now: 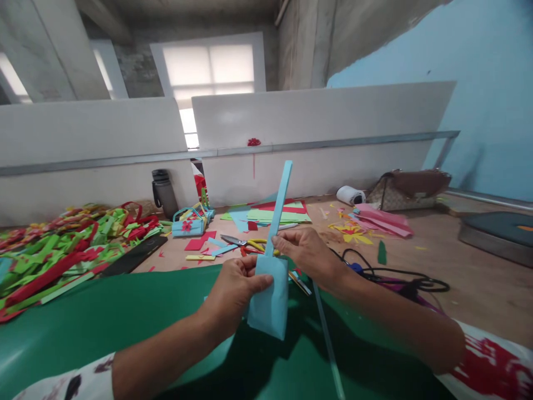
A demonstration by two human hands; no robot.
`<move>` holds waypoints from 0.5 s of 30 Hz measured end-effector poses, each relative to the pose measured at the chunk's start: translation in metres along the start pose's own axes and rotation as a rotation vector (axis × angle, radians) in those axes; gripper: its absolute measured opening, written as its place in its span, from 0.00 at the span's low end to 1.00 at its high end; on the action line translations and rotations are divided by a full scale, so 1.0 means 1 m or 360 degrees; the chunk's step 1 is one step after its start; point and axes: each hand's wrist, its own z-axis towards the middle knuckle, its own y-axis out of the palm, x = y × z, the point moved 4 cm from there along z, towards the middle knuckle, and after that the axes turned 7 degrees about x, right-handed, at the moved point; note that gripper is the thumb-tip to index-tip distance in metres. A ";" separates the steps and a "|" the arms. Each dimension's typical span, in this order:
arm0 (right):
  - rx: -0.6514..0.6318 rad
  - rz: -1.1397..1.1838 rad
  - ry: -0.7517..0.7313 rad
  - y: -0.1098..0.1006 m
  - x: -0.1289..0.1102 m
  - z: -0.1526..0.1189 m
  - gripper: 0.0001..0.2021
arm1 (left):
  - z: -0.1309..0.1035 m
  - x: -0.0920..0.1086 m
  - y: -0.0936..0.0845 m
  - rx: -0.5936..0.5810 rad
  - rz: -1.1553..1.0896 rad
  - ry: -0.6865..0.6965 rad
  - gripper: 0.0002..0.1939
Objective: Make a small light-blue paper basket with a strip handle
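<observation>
A small light-blue paper bag (pixel 268 303) is held up over the green mat, slightly tilted. My left hand (pixel 235 289) grips its upper left edge, the thumb lying across the front face. From the bag's top a long light-blue strip (pixel 281 194) rises, leaning a little to the right. My right hand (pixel 306 253) pinches this strip near its lower end, just above the bag. Whether the strip is fixed to the bag I cannot tell. Behind my hands lie scissors with yellow handles (pixel 254 244), partly hidden. A clear glue stick (pixel 328 339) lies below my right wrist.
A green mat (pixel 125 311) covers the near table. Left are a heap of coloured paper strips (pixel 62 244), a black phone (pixel 135 255) and a grey bottle (pixel 164 194). Behind stand a finished-looking blue paper bag (pixel 189 225) and paper sheets (pixel 277 214). A black cable (pixel 408 280) lies right.
</observation>
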 end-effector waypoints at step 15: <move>0.0030 -0.0088 0.0104 0.000 0.000 -0.002 0.12 | -0.001 -0.006 0.002 -0.0016 0.0001 -0.0058 0.18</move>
